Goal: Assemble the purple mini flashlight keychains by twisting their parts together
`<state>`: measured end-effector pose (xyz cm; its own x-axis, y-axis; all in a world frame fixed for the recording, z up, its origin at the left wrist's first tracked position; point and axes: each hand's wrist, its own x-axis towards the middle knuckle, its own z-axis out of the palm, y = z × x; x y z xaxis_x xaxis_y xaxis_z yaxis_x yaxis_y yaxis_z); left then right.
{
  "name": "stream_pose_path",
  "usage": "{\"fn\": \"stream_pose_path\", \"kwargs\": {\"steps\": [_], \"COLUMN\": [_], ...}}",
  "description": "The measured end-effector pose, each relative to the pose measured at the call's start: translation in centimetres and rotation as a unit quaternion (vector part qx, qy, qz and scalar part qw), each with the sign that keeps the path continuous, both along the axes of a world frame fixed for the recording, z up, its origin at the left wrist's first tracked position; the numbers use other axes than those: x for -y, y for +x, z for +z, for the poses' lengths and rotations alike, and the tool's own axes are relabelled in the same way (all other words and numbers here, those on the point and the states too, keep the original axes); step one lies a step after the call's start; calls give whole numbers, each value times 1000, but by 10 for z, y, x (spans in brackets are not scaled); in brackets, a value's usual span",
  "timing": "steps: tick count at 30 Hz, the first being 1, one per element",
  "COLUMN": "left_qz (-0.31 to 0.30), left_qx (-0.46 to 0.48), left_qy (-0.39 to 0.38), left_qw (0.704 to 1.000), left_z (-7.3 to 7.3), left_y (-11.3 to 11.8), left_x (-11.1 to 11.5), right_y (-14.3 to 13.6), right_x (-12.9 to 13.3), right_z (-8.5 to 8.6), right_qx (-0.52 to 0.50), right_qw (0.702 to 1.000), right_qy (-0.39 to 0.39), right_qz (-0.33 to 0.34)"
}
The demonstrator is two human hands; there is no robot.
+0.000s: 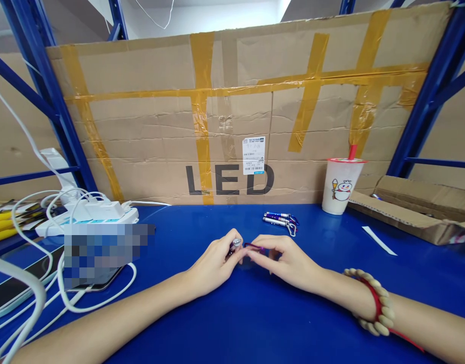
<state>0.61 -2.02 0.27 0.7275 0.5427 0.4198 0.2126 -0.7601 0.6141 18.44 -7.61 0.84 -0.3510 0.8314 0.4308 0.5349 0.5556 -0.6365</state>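
Note:
Over the middle of the blue table [232,323], my left hand [217,260] is closed around a small silver-tipped metal cylinder [236,242]. My right hand [283,258] meets it from the right, thumb and fingers pinching a purple-red clip [254,247] beside the cylinder's end. Whether the clip and the cylinder are joined is hidden by the fingers. Several slim metal pieces with carabiner clips [280,221], silver and blue-purple, lie on the table beyond my right hand.
A white cup with a red straw [340,187] stands at the back right, near an open cardboard box [403,217] and a white strip [379,240]. On the left are a power strip [99,212], tangled white cables and phones [24,278]. A cardboard wall [156,136] closes the back.

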Motion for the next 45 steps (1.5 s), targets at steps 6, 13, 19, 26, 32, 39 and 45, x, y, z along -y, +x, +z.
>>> {"fn": "stream_pose_path", "kwargs": {"steps": [6, 13, 19, 26, 32, 39, 45], "left_qz": [49, 31, 14, 38, 19, 6, 19], "left_qx": [-3, -2, -16, -11, 7, -6, -8], "left_qy": [1, -5, -13, -13, -21, 5, -1], "left_qw": [999, 1000, 1000, 999, 1000, 1000, 1000], "left_z": [-1, 1, 2, 2, 2, 3, 4], "left_y": [2, 0, 1, 0, 1, 0, 0], "left_x": [-2, -1, 1, 0, 1, 1, 2], "right_y": [1, 2, 5, 4, 2, 0, -1], "right_x": [-2, -8, -12, -12, -11, -7, -5], "right_z": [-3, -4, -4, -7, -5, -6, -4], "right_qx": [-82, -133, -187, -191, -164, -91, -37], "right_qw": [995, 988, 976, 974, 975, 990, 995], "right_qy": [-56, -79, -102, -121, -145, -101, -91], "right_qz": [13, 19, -46, -13, 31, -19, -31]}}
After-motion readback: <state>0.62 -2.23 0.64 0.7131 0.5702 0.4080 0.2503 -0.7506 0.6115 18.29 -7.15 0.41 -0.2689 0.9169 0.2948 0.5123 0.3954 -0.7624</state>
